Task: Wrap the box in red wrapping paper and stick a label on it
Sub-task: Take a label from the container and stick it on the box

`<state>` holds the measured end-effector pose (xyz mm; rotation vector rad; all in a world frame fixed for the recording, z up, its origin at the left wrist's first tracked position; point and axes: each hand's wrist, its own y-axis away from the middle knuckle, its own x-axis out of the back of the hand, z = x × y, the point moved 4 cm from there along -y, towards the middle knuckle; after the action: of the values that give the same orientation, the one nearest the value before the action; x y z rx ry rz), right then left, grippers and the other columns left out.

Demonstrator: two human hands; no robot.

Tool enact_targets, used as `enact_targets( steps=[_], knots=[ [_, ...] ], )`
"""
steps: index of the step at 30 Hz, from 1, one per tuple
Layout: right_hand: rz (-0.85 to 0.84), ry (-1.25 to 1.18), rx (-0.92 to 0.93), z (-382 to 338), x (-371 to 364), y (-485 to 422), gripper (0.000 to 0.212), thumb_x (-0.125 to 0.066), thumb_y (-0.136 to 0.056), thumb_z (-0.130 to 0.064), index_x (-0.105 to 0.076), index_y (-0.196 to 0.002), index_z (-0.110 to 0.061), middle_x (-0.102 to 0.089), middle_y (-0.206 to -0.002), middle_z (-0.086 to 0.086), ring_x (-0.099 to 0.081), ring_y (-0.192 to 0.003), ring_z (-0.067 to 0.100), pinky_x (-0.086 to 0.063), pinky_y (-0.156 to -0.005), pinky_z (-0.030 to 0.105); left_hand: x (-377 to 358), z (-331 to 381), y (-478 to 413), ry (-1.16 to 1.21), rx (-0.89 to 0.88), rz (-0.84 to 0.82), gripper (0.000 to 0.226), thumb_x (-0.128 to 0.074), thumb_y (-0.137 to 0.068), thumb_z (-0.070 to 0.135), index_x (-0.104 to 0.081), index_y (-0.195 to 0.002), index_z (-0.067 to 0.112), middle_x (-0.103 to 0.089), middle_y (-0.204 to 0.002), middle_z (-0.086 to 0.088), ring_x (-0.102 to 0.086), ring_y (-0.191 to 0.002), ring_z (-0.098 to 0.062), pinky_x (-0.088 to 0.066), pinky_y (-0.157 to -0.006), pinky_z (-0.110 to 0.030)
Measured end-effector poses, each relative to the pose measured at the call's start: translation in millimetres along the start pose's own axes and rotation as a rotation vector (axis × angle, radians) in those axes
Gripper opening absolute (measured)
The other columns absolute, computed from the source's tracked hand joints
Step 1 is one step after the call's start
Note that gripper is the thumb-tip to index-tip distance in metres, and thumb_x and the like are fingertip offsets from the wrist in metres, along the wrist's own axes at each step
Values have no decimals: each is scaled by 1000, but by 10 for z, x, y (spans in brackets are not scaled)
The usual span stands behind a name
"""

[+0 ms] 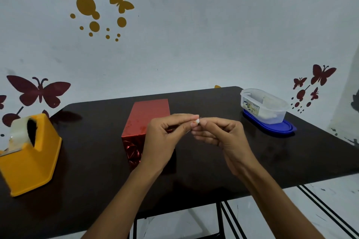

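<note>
A box wrapped in shiny red paper (147, 116) lies on the dark table (97, 161), its folded end facing me. Above and just right of it, my left hand (165, 137) and my right hand (223, 137) meet fingertip to fingertip. Between them they pinch a small white label (197, 121). My left wrist hides part of the box's near right side.
A yellow tape dispenser (33, 157) with a clear tape roll stands at the table's left edge. A clear plastic container (264, 105) holding white pieces sits on its blue lid (272, 127) at the back right. The wall lies close behind the table.
</note>
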<state>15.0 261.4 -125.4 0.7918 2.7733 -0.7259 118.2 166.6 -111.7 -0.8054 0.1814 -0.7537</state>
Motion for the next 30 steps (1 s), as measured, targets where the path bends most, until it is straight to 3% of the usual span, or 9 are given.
enact_targets(
  steps=[4, 17, 25, 30],
  knots=[
    [-29, -11, 0, -8, -7, 11, 21, -67, -65, -25, -77, -77, -11, -73, -76, 12, -72, -73, 19, -56, -63, 22, 12, 5, 7, 4, -2, 3, 19, -69, -76, 8, -73, -93, 14, -74, -91, 3, -70, -89, -11, -52, -78, -19],
    [13, 49, 48, -9, 11, -2, 13, -60, -79, -7, -70, -83, 1, -72, -70, 11, -71, -65, 18, -56, -60, 21, 5, 19, 13, -47, -9, -19, 20, -70, -78, 1, -72, -98, 5, -74, -92, -2, -70, -90, -13, -53, -79, -21],
    [53, 122, 119, -18, 11, -1, 17, -56, -85, 4, -70, -80, -4, -71, -64, 4, -69, -59, 15, -55, -57, 20, -21, 38, 23, -46, 2, -32, 21, -70, -77, 2, -72, -98, 6, -74, -91, -1, -70, -89, -12, -53, -78, -20],
    [48, 118, 121, -24, -20, 2, 23, -53, -86, 7, -70, -78, -7, -71, -63, 4, -69, -59, 15, -55, -56, 21, -32, 58, 35, 45, 61, -14, 24, -70, -72, 12, -72, -95, 10, -75, -86, 6, -71, -85, -9, -51, -74, -15]
  ],
)
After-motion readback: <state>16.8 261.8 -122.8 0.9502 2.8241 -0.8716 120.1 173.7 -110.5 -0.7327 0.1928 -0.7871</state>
